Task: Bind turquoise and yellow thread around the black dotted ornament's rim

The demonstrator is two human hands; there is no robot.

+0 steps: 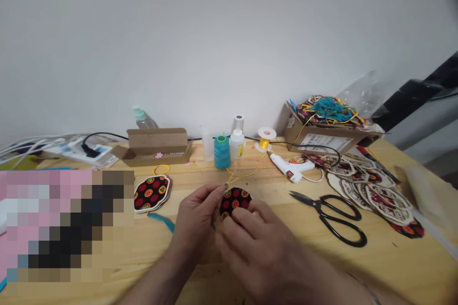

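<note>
Between my hands is a dark fabric piece (235, 202) with red and orange flower dots. My left hand (200, 212) pinches its left edge, with a yellow cord (250, 174) rising near the thumb. My right hand (250, 238) is closed over the lower right of the same piece, its fingertips partly hidden. The cord runs toward a white spool of yellow cord (265, 142). Left of my hands lies a stack of similar patterned pieces (152, 194) with a yellow loop (161, 169) on top and a teal tassel (162, 220) below.
Black-handled scissors (338, 217) and a white glue gun (291, 167) lie to the right. A teal thread cone (222, 152) and a white bottle (237, 144) stand behind. Patterned cutouts (379, 195) spread at far right, below a full cardboard box (325, 140). An open narrow box (157, 147) sits back left.
</note>
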